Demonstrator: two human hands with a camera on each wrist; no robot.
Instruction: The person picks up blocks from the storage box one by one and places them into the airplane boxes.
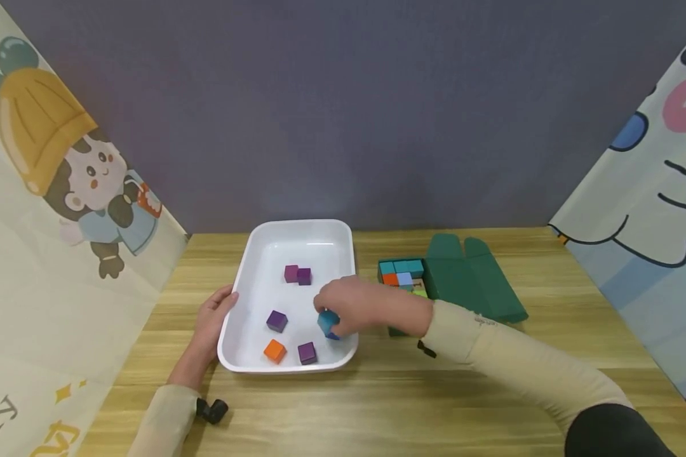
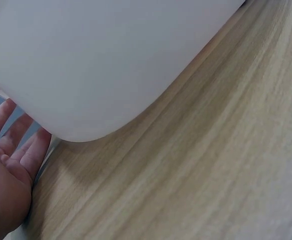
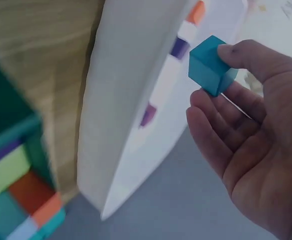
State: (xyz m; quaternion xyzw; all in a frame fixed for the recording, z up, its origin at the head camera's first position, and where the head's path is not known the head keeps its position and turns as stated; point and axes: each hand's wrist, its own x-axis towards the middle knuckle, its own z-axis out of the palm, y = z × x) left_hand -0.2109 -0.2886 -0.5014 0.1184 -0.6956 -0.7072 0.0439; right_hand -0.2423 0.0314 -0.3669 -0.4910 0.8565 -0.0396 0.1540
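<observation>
My right hand (image 1: 356, 306) is over the right side of the white tray (image 1: 269, 238) and pinches a teal cube (image 3: 212, 65) between thumb and fingers. Just below that cube, a bit of darker blue (image 1: 333, 336) shows, mostly hidden. At the tray's left rim, my left hand (image 1: 213, 318) holds on, thumb over the edge and fingers along the outer wall. Inside the tray lie an orange cube (image 1: 275, 351), a magenta cube (image 1: 291, 273) touching a purple cube (image 1: 304, 277), and two more purple cubes, one near the front (image 1: 307, 353).
Right of the tray, a green box (image 1: 397, 331) holds several coloured cubes in rows, partly hidden by my right forearm. Its green lid (image 1: 474, 285) lies folded out to the right. A grey wall (image 1: 343, 114) rises behind the wooden table (image 1: 377, 406).
</observation>
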